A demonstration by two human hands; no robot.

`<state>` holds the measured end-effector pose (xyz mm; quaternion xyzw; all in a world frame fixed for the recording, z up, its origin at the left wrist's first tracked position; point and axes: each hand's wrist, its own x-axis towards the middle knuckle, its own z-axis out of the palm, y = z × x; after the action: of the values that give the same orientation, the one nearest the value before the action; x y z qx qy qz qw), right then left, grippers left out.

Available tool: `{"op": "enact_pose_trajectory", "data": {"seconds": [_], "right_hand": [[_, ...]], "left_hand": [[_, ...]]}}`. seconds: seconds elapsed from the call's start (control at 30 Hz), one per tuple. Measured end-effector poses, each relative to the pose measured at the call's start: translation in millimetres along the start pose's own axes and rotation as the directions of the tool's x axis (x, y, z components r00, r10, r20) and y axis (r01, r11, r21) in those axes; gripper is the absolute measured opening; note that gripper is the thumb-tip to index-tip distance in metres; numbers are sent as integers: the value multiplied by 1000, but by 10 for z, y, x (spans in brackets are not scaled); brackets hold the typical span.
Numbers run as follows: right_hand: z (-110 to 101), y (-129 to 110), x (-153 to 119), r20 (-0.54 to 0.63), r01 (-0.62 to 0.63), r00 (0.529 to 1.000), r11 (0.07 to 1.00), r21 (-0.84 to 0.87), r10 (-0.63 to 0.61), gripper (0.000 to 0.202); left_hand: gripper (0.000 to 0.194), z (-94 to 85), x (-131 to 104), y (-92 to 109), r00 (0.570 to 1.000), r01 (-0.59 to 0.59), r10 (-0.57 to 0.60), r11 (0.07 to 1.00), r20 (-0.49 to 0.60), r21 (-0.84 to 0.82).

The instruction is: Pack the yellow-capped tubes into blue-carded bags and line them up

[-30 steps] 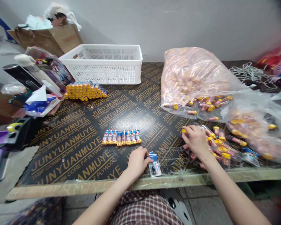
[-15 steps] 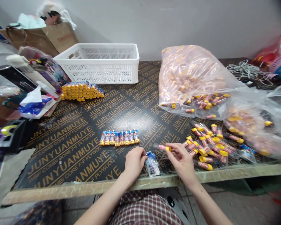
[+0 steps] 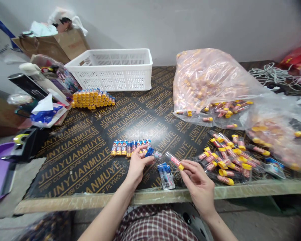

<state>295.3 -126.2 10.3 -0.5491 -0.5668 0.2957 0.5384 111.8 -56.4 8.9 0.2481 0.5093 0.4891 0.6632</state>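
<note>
Between thumb and fingers, my left hand (image 3: 137, 164) pinches a clear plastic label sleeve with a blue end (image 3: 150, 152). My right hand (image 3: 197, 183) grips a small clear tube with a yellow cap (image 3: 175, 162) and red-and-white contents, its clear end pointing up and left toward the sleeve. The two items are close but apart. Under them on the table lies a small stack of similar clear and blue sleeves (image 3: 166, 176). Just beyond my left hand is a row of tubes in blue printed sleeves (image 3: 124, 148), partly covered by my fingers.
Loose yellow-capped tubes (image 3: 224, 159) are piled at right, before a large plastic bag of more (image 3: 205, 77). At the back left stand a white basket (image 3: 115, 78) and stacked sleeved tubes (image 3: 92, 99). A purple dustpan (image 3: 1, 170) is far left. The table's taped edge (image 3: 90, 202) runs in front.
My left hand has lifted a sleeve off the stack, moving up and left. The tube in my right hand has tilted and come a little lower. The whole view has shifted slightly.
</note>
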Motion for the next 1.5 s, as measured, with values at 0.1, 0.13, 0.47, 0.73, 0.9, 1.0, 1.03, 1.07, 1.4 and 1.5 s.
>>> {"op": "enact_pose_trajectory", "data": {"seconds": [0.1,0.13,0.47,0.73,0.9,1.0,1.03,1.07,1.4,1.5], "right_hand": [[28,10,-42,0,36,999,998,-46,-36,24],[35,20,-53,2,49,999,997,-58,-49,24],[80,50,-100,23,171,985,977,-130,-170,31],[129,-13,-91,159,195,972,972,-132,-173,31],[151,50,-77,202,202,964,972,-119,-176,34],[144,83,-49,210,268,949,950,-158,-233,44],[140,86,-34,216,297,942,939,-175,-257,50],[135,85,-16,223,321,934,928,-188,-278,56],[82,62,93,485,281,840,960,-9,-241,82],[97,87,65,464,262,854,965,7,-235,80]], "left_hand": [[34,1,16,23,999,25,-28,996,-32,-85],[32,0,22,23,999,29,-34,994,-39,-107],[36,-9,6,28,992,17,-37,987,-119,-159],[35,60,-41,-31,996,-21,9,992,-94,-122],[34,119,-153,-23,998,24,-17,990,52,-139],[40,121,-213,-32,989,78,-64,992,133,-102],[42,120,-231,-40,982,103,-88,991,169,-80],[43,119,-249,-49,971,130,-116,990,209,-51],[37,133,-349,-126,896,230,-251,968,366,99],[38,130,-355,-165,895,247,-268,963,358,102]]}}
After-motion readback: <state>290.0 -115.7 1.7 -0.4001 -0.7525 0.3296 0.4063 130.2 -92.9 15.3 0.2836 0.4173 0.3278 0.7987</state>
